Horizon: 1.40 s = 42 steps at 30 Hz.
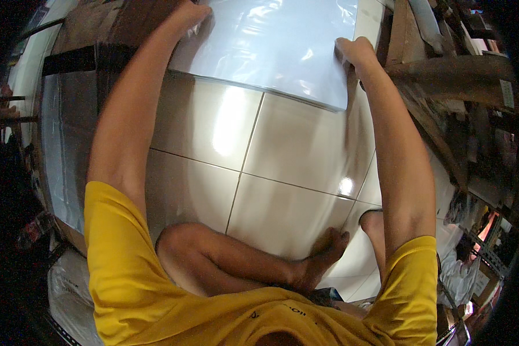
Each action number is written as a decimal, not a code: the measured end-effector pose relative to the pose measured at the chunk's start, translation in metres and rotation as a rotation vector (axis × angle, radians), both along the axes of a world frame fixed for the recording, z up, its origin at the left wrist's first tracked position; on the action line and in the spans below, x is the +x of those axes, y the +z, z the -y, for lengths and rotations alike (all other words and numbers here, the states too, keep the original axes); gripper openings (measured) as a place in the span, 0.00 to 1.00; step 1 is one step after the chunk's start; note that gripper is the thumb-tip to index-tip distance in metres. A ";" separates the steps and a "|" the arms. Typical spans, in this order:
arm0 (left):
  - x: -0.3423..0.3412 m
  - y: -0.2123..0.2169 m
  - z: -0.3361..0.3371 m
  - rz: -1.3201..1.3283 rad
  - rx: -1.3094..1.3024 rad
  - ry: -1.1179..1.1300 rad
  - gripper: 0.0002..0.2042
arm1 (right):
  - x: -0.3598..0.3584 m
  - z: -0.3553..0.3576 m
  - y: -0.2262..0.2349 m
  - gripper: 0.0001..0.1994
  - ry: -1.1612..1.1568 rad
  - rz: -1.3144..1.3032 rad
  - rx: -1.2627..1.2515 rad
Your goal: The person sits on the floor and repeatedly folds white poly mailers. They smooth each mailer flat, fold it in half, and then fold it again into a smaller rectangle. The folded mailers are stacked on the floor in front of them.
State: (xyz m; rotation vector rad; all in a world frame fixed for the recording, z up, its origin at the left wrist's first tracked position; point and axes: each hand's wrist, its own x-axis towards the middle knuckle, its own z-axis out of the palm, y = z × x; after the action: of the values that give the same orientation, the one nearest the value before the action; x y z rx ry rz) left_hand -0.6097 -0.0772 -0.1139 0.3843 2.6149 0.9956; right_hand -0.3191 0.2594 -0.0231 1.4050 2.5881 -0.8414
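head view, seated on the floor, legs crossed at 6 o'clock. we see both arms stretched forward toward 12 o'clock.

left hand (189, 12): at roughly 11 o'clock, resting on the far left corner of a stack of clear plastic sheets (271, 46). the fingers run toward the frame edge; we cannot tell whether they pinch the film or just press flat on it.

right hand (354, 52): at roughly 1 o'clock, curled at the right edge of the same stack, knuckles up, fingers tucked down against or around the edge. looks like a grip on the edge, though the fingertips are hidden.

the plastic stack lies flat on the white tiled floor (271, 150), between the two hands, its near edge running slightly askew across the tile joints. the near right corner looks squared; the layers appear fairly even along the near edge.

progress, judged: the stack seems already laid down and mostly aligned; both hands sit on it, so it is not released. what remains beyond that we cannot read.

surroundings: brown cardboard (98, 57) at 10 o'clock, another plastic-covered panel (60, 150) at 9 o'clock, wooden frames (438, 69) at 2 o'clock.
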 end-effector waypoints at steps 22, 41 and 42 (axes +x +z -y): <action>0.066 0.056 -0.054 -0.041 -0.122 -0.007 0.21 | 0.008 -0.008 -0.011 0.33 -0.146 -0.202 -0.401; 0.100 0.075 -0.058 0.017 -0.111 -0.024 0.24 | 0.027 -0.018 -0.020 0.31 0.128 -0.322 -0.223; 0.101 0.051 -0.039 0.028 -0.046 0.073 0.25 | 0.025 -0.009 -0.017 0.30 0.154 -0.370 -0.232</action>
State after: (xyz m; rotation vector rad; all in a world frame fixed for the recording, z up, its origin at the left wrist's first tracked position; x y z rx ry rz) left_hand -0.5089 -0.0379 -0.0633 0.2641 2.6378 0.9550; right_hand -0.2943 0.2686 -0.0398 1.0556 2.6890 -1.4381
